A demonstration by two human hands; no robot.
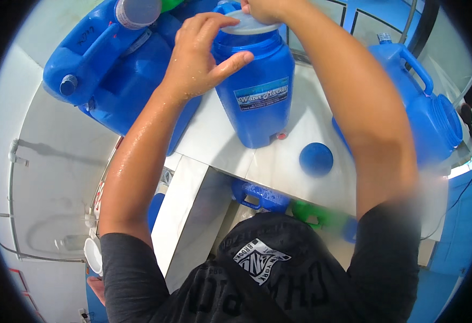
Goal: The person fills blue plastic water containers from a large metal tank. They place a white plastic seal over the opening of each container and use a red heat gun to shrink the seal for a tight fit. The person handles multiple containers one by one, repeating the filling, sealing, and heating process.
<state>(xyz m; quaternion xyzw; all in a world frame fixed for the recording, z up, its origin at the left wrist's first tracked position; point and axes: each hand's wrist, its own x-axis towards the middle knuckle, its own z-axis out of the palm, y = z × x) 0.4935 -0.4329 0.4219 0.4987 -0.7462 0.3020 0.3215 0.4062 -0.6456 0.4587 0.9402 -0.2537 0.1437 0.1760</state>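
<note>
A tall blue plastic water container (260, 97) stands upright on the white tiled counter, with a printed label on its side and a red-capped spout near its base. A pale translucent disc (248, 25) lies over its wide mouth. My wet left hand (203, 52) is spread at the mouth's left side, fingertips at the disc and thumb apart. My right hand (262, 9) is bent over the disc's far side, partly cut off by the picture's top edge; whether its fingers grip the disc is unclear. A round blue cap (316, 159) lies on the counter to the right.
Blue jugs (110, 72) crowd the left, one with a white-lidded mouth. Another blue jug (417, 101) with an uncovered wide mouth stands right. Below the counter's near edge are a blue jug (260, 196) and a green one (310, 214). Part of another person's hand (97, 287) shows lower left.
</note>
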